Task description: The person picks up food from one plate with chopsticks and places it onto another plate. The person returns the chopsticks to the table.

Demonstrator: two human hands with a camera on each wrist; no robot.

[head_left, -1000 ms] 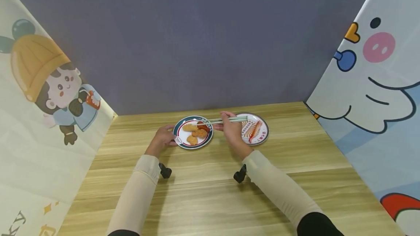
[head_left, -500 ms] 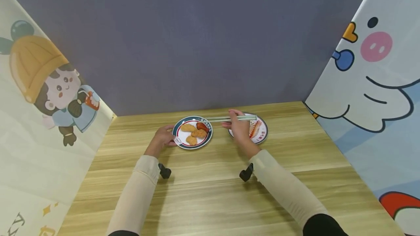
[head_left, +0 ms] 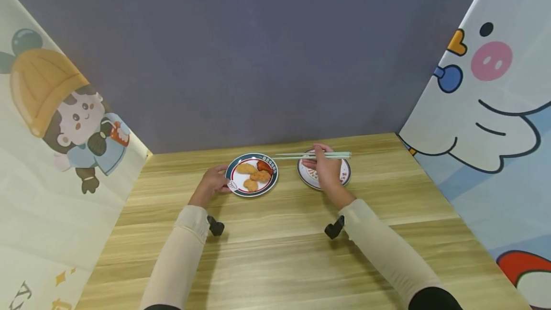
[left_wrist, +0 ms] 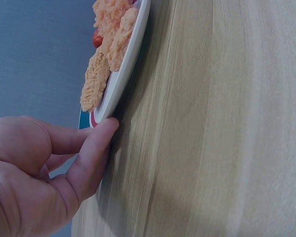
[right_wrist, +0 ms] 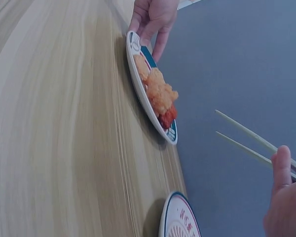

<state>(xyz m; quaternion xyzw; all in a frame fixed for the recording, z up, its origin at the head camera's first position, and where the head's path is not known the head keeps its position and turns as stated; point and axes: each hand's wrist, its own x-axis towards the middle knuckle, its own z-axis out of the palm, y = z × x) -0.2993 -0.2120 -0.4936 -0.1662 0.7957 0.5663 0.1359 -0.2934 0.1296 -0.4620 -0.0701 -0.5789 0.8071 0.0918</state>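
My left hand (head_left: 214, 181) pinches the left rim of a round plate (head_left: 257, 194) with a green and red border. On that plate lie several golden fried chicken pieces (head_left: 260, 176) and a darker red piece (head_left: 264, 166). My right hand (head_left: 325, 169) grips a pair of pale green chopsticks (head_left: 337, 155), held over a smaller white plate (head_left: 306, 176). In the right wrist view the chopstick tips are slightly apart with nothing between them. The hand and forearm cover much of the small plate; the shrimp sushi seen on it earlier is hidden.
Both plates are on a wood-grain table (head_left: 275, 243), close to its back edge. A grey panel (head_left: 275, 61) rises behind it. Cartoon-printed white panels stand at the left (head_left: 43, 214) and right (head_left: 456, 157).
My right hand has moved right with the chopsticks, from beside the fried food to above the small plate; the tips have left the food. The left hand still holds the larger plate.
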